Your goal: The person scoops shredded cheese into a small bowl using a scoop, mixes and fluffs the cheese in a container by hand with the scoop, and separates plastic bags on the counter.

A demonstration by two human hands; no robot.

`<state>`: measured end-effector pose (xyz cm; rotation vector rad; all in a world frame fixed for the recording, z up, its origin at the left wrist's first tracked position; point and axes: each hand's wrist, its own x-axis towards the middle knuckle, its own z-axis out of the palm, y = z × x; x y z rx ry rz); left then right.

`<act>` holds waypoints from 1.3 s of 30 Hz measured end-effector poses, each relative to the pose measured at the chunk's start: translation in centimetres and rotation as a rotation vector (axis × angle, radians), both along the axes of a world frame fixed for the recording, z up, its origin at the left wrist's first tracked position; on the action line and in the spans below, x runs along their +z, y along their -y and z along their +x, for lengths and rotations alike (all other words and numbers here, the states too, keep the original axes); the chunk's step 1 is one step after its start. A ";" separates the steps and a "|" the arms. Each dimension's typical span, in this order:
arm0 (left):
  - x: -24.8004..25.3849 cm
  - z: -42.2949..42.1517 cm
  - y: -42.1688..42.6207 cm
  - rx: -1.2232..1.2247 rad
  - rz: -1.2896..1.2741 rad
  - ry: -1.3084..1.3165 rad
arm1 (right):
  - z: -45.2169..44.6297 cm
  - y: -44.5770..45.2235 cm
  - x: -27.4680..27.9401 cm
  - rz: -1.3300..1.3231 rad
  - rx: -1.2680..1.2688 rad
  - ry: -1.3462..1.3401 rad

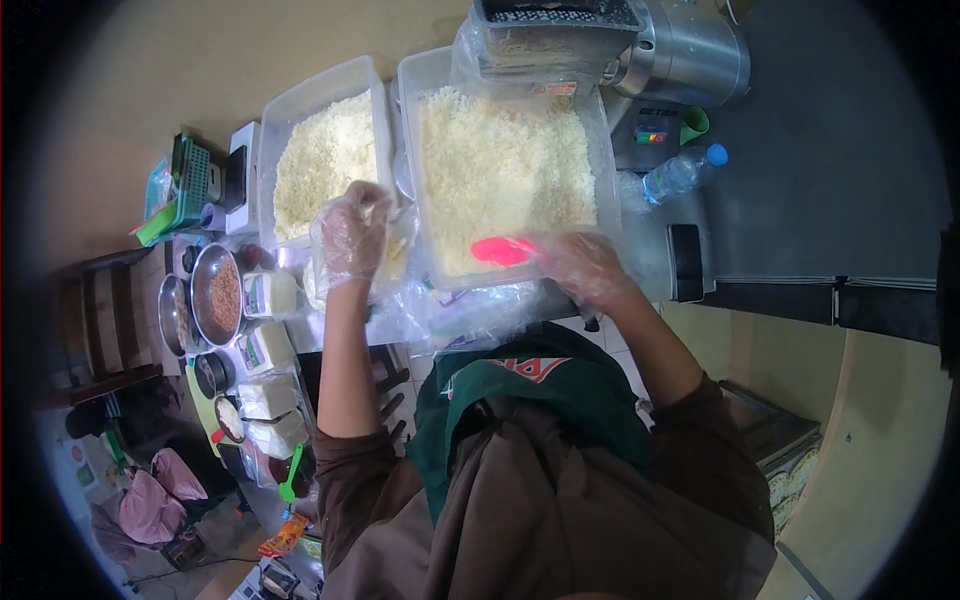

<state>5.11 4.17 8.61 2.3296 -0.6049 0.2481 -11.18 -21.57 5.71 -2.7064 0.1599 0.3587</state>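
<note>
My right hand (585, 268), in a clear plastic glove, is closed round the near end of a bright pink spoon-shaped tool (503, 250). The tool's head is over the near part of a large clear tub (612, 190) filled with pale grated shreds (505, 160). My left hand (355, 235), also gloved, has its fingers curled together at the near right corner of a second clear tub (262, 175) of shreds (335, 150). Thin clear plastic lies around this hand; whether the fingers grip it cannot be made out.
A metal grating machine (690, 50) overhangs the larger tub's far side. To its right stand a water bottle (680, 175) and a black-topped object (685, 262). At left are a metal bowl (216, 295) of brown bits, several white wrapped packs (265, 347) and a green spoon (292, 475).
</note>
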 end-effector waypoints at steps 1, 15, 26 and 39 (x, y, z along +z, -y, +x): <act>-0.4 0.0 -0.7 0.027 0.203 -0.043 | 0.5 -0.5 -0.8 -0.038 0.061 0.106; -8.0 -5.6 0.9 -0.044 -0.380 -0.434 | 5.1 -1.6 -3.7 -0.181 0.061 0.272; -9.6 -6.8 4.1 0.071 -0.445 -0.430 | 2.4 -2.2 -5.2 0.005 0.058 0.184; -7.2 -7.0 5.1 0.052 -0.457 -0.275 | 0.7 2.3 -1.2 -0.151 0.133 -0.062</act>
